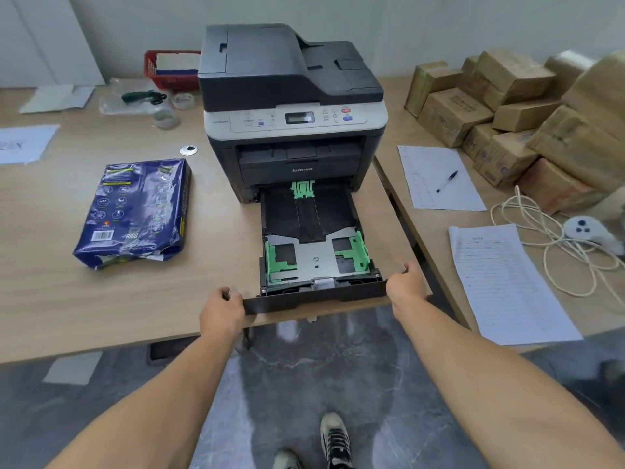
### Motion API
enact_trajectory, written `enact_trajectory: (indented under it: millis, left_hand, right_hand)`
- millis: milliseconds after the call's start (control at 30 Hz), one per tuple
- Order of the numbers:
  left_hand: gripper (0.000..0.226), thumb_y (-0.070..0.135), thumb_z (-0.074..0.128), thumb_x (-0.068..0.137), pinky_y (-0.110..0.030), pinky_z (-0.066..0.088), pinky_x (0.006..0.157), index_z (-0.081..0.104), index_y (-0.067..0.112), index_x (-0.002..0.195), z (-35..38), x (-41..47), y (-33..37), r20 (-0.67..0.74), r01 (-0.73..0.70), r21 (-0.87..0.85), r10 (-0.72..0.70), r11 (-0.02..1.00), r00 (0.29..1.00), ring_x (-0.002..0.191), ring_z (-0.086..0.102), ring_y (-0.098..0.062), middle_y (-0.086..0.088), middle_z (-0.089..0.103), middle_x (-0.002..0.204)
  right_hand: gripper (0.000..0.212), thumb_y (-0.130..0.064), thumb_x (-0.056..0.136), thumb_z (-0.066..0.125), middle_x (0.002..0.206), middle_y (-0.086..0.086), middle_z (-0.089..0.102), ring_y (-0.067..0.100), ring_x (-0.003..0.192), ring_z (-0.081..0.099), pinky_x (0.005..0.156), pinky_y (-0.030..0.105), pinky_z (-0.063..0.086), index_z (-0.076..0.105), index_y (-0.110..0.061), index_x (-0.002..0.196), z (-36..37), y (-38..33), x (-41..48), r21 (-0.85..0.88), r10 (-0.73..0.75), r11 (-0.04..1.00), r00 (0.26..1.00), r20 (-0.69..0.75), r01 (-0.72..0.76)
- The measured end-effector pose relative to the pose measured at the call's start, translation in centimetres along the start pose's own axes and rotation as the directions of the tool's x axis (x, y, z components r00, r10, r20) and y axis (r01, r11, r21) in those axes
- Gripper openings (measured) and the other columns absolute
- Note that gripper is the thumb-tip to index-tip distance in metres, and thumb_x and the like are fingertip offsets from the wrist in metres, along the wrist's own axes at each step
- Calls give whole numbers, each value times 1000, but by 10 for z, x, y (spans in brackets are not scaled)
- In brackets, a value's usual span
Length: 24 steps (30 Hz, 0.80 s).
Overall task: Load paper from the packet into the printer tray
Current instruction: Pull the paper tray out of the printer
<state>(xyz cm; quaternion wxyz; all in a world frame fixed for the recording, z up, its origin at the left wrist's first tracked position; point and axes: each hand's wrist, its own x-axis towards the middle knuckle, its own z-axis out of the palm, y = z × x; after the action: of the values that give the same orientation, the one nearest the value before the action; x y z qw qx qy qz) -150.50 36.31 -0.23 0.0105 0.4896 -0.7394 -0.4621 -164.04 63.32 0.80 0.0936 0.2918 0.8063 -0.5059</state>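
A dark grey printer [291,106] stands at the middle of the wooden table [101,299]. Its black paper tray [314,297] is pulled far out toward me, and no paper lies in it; green guides show inside. My left hand [221,311] grips the tray's front left corner. My right hand [406,282] grips its front right corner. A dark blue paper packet [135,211] lies flat on the table to the left of the tray, its near end torn open.
Printed sheets [507,282] and a pen [446,181] lie on a second table at the right, with a white cable [554,238] and stacked cardboard boxes [507,106]. A red basket [169,69] and tape rolls [165,118] sit at the back left.
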Motion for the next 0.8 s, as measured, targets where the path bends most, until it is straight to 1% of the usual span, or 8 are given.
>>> enact_trajectory:
  millis: [100, 233, 367, 433, 500, 600, 700, 800]
  left_hand:
    - [34, 27, 49, 99, -41, 44, 94, 59, 7, 124, 0, -10, -3, -5, -9, 20, 9, 1000, 1000, 111, 59, -39, -20, 67, 120]
    - [34, 26, 48, 99, -35, 40, 81, 58, 8, 126, -2, -15, -7, 6, -16, 35, 16, 999, 1000, 97, 55, -33, -16, 66, 118]
    - [37, 24, 52, 97, -37, 47, 87, 56, 8, 130, -8, -8, -1, 23, -18, 45, 17, 999, 1000, 103, 57, -35, -16, 64, 125]
    - [42, 25, 52, 98, -34, 43, 80, 53, 8, 136, -17, 1, 7, 12, 12, 21, -12, 1000, 1000, 104, 55, -34, -15, 60, 132]
    - [46, 26, 51, 98, -34, 41, 85, 49, 8, 141, -19, 2, 12, 22, 5, 32, -5, 999, 1000, 117, 55, -34, -13, 57, 140]
    - [49, 27, 51, 98, -40, 38, 105, 47, 8, 143, -20, 3, 18, 28, -43, 67, 41, 997, 999, 130, 51, -34, -13, 55, 144]
    - [49, 27, 50, 98, -40, 38, 109, 47, 9, 144, -27, 8, 33, 19, -87, 87, 86, 992, 996, 132, 50, -33, -13, 55, 145]
    - [50, 27, 50, 98, -40, 37, 110, 47, 9, 145, -48, 18, 51, -17, -176, 147, 181, 973, 983, 134, 49, -32, -13, 53, 147]
  right_hand:
    - [50, 0, 99, 39, 137, 11, 56, 31, 121, 55, 96, 36, 46, 44, -18, 145, -6, 6, -4, -29, -4, 1000, 1000, 1, 4]
    - [50, -1, 99, 40, 138, 13, 54, 32, 121, 54, 91, 35, 46, 43, -17, 146, -12, 8, -6, -78, -18, 997, 1000, 1, 18]
    - [48, 0, 97, 41, 139, 17, 52, 36, 122, 52, 92, 37, 46, 42, -10, 145, -12, -7, -9, -152, -2, 988, 1000, -1, 2]
    - [45, -2, 95, 44, 139, 18, 51, 37, 122, 52, 93, 40, 45, 44, -6, 140, -2, -31, -11, -227, -70, 972, 998, -8, 66]
    - [42, -8, 95, 46, 140, 15, 48, 35, 120, 53, 89, 41, 45, 45, -7, 137, 0, -44, -18, -354, -166, 923, 986, -19, 149]
    - [42, -20, 100, 41, 145, 10, 46, 30, 125, 51, 99, 43, 44, 45, -11, 141, 10, -50, -23, -474, -375, 798, 922, 97, 374]
    - [42, -22, 102, 38, 149, 7, 44, 28, 131, 47, 103, 38, 42, 44, -14, 143, 36, -73, -30, -407, -480, 722, 828, 288, 560]
    - [45, -24, 102, 38, 154, 6, 40, 28, 133, 45, 106, 41, 39, 40, -15, 146, 75, -107, -45, -348, -509, 658, 735, 447, 668]
